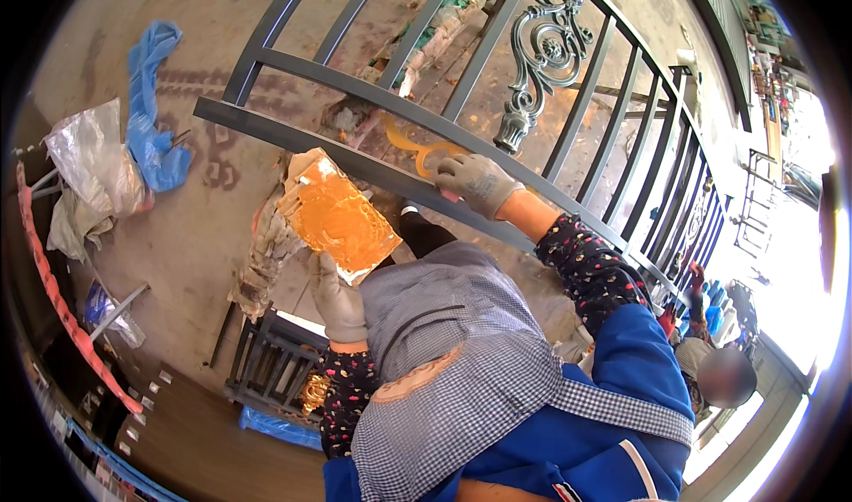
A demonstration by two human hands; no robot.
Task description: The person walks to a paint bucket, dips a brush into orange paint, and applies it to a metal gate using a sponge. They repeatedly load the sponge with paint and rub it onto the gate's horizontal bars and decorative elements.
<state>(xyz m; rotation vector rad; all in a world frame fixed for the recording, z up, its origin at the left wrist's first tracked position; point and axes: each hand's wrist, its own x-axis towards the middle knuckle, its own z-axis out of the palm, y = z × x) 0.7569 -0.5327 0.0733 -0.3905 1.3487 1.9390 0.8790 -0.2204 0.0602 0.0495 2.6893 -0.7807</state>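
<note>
My left hand, in a grey glove, grips the lower edge of a flat palette board spread with wet orange-gold paint, its rim pale and ragged. My right hand, gloved too, is closed at the lower rail of a dark grey metal railing. A small pinkish bit shows under its fingers; what it is, I cannot make out. Right beside those fingers, within the railing, is a curved gold-coloured scroll. Higher up between the bars sits a dark scrollwork ornament, bare of gold.
A wrapped support stands under the railing's near left end. Blue plastic sheeting and clear plastic lie on the stained floor at left. A smaller railing piece with gold ornament is below my left arm. Another person is at right.
</note>
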